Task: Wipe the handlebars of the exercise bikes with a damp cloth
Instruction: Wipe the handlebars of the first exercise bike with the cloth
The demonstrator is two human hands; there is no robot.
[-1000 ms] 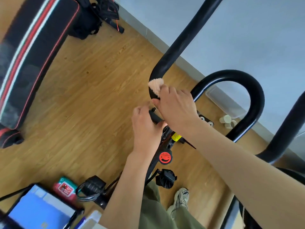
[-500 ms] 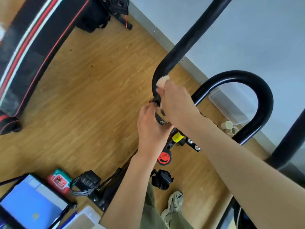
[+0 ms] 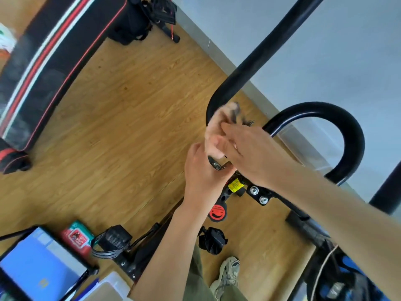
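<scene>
While the right hand (image 3: 256,155) presses the cloth (image 3: 217,127) against the lower bend of the left handlebar (image 3: 240,81), fingers curled loosely over the pale wad, the left hand (image 3: 204,177) is closed around the stem just under that bend, bracing it. Frame is blurred at the cloth; can't tell how much of the bar it actually wraps.

Risks, as I judge them:
- Cloth looks bunched, not folded round the tube. A stroke up the bar could cover only one side and skip the back.
- Hands are touching or nearly so at the bend. A downward stroke runs right-hand knuckles into the left thumb or the metal clamp (image 3: 214,165) sticking out just below.
- Bolted bracket (image 3: 259,195) and yellow label (image 3: 235,184) sit right beneath; a loose damp corner could snag on the bolt heads.
- Weak grip on a wad that small and it drops to the wood floor (image 3: 121,118), picking up grit.

Room:
- Up the bar is clear, long straight run toward the wall (image 3: 303,40), nothing beside it.
- The looped right handlebar (image 3: 347,124) is near on the right; forearm already crosses in front of it, so elbow swing that way is limited.
- Left side open over the floor; padded bench (image 3: 54,51) well apart.
- Below: pedal (image 3: 112,240), tablet (image 3: 36,268), wipes packet (image 3: 77,235), the person's shoe (image 3: 227,272). Not in the stroke path.
</scene>
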